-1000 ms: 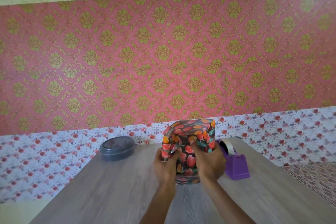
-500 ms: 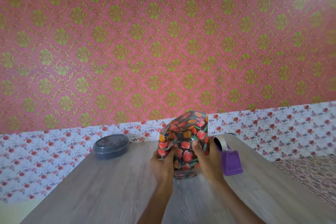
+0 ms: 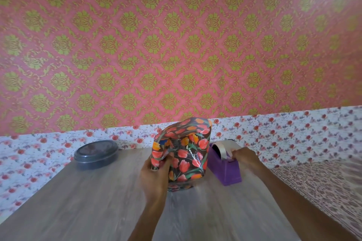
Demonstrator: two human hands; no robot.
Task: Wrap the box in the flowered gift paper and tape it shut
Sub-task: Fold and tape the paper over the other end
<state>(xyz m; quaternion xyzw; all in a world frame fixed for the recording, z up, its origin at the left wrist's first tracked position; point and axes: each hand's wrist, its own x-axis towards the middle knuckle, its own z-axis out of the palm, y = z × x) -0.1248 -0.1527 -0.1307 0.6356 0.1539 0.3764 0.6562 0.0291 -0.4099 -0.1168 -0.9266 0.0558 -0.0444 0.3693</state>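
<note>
Holding Paper, Pinching Tape

Pinching a bunched fold of flowered paper (image 3: 186, 154), the left hand (image 3: 154, 172) keeps its grip clamped on the parcel at lower centre of the tabletop (image 3: 98, 201); the box beneath is hidden. Just right of it, the right hand (image 3: 244, 157) has its grip closed on the tape (image 3: 221, 148) at the purple dispenser (image 3: 225, 172). A lidded grey bowl (image 3: 97, 154) sits at left.

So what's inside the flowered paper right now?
Only the flowered paper itself shows, bulging round a boxy shape, with a small blue patch in the gap above the left hand, which pinches the folds. The box is otherwise covered.
</note>
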